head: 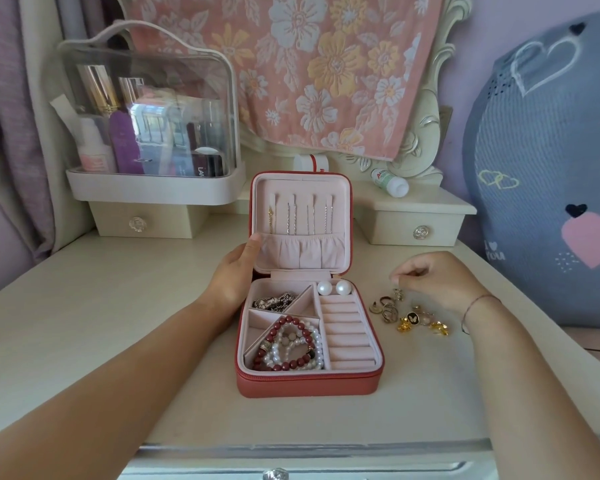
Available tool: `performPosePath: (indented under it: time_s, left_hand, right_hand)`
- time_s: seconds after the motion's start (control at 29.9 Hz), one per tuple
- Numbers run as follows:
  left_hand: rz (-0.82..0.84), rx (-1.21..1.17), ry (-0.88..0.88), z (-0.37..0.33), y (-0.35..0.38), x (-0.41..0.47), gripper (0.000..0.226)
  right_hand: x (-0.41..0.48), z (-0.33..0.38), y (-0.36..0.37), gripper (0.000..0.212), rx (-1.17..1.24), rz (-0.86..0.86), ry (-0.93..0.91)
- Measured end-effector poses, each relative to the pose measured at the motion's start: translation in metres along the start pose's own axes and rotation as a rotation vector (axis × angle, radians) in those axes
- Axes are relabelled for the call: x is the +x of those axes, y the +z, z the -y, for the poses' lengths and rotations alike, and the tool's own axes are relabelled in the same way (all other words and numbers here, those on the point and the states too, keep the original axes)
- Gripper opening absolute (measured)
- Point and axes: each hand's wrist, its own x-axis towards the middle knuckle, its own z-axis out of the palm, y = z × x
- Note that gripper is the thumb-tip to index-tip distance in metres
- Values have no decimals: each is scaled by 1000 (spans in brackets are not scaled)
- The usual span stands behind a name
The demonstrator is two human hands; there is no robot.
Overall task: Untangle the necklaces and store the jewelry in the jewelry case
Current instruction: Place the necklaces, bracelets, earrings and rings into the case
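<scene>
The jewelry case (309,386) lies open on the dressing table (84,323), red outside and lined in pale pink. Its lid (340,202) stands upright at the back of the case, with thin necklaces (293,220) hanging in separate straight lines down into a gathered pocket (302,252). In the base, the back-left compartment holds a bunched silver chain (274,302), two pearl earrings (333,287) sit at the back right, red and white beaded bracelets (291,341) fill the front-left compartment, and padded ring rolls (347,334) run down the right side. Loose rings and gold earrings (409,317) lie in a small pile on the table just right of the case. The left hand (232,271) grips the lid's left edge, thumb on the lining. The right hand (433,278) hovers over the pile, fingertips drawn together just above a small ring (398,293); whether they actually hold it cannot be told.
</scene>
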Motion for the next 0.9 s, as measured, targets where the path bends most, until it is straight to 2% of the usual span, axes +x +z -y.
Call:
performPosePath:
  time_s: [0.3, 0.47, 0.6, 0.9]
  left_hand:
    - [-5, -3, 11, 0, 0, -1, 46]
    - [-2, 0, 10, 1, 0, 1, 46]
    - [-8, 8, 11, 1, -1, 2, 47]
    - [8, 9, 25, 2, -2, 3, 47]
  right_hand:
    - [4, -6, -7, 15, -148, -35, 106]
    - [0, -1, -8, 12, -99, -45, 101]
    - [-6, 7, -2, 4, -120, 14, 75]
    - [-8, 8, 2, 9, -173, 83, 85]
